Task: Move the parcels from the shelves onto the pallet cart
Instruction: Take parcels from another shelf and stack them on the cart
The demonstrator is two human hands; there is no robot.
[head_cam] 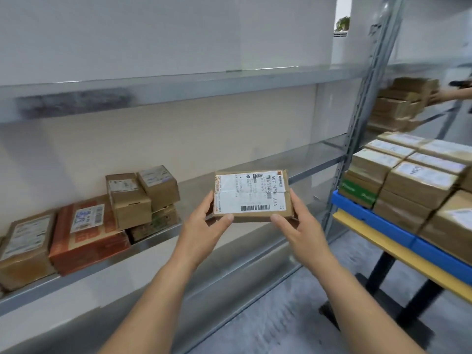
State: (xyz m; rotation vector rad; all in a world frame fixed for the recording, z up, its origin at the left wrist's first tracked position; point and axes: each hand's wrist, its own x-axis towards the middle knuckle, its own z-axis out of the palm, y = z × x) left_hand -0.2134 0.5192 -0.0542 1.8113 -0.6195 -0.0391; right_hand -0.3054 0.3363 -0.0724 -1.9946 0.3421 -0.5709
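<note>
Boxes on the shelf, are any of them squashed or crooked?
Nothing looks squashed or torn. The small boxes are piled a bit unevenly beside the orange parcel; the held parcel looks fine.

Bright even light, blurred, bowed edges

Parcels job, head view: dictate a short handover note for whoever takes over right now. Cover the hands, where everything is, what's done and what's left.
Hands: left hand and right hand each grip one end of a labelled parcel, held in the air in front of the shelf.
Shelf, to the left: a red box and several brown boxes.
Pallet cart, to the right: stacked parcels already loaded.
Left to do: set the held parcel on the cart, then move the shelf boxes.
The far bay holds more parcels; another person's arm shows there.
</note>
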